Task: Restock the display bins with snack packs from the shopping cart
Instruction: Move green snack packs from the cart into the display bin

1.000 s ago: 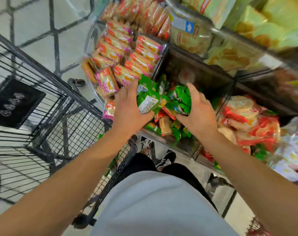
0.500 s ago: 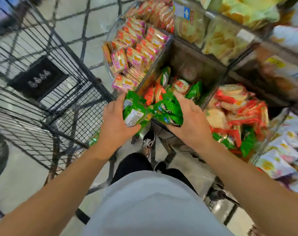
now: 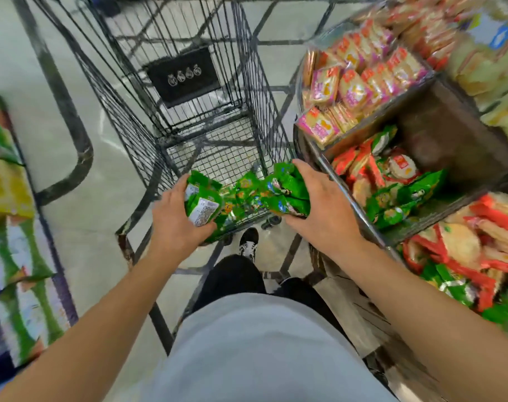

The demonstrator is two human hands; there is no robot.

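Note:
Both hands clutch a bundle of green snack packs (image 3: 247,198) over the near end of the black wire shopping cart (image 3: 189,91). My left hand (image 3: 177,224) grips the left side, where a white label shows. My right hand (image 3: 319,210) grips the right side, just left of the display bin's rim (image 3: 342,195). That middle bin holds several green and red-orange packs (image 3: 392,181), with bare brown bin floor behind them. More green packs lie on the cart's floor beneath my hands.
A bin of pink-and-orange cracker packs (image 3: 348,91) sits beyond the middle bin. A bin of red-striped packs (image 3: 464,250) lies to the near right. Bagged goods (image 3: 12,227) stand on the left. My shoe (image 3: 248,242) rests under the cart's near end.
My hands, still holding the green packs, have shifted from above the middle bin leftward over the cart. The view has swung left, bringing the cart to the centre.

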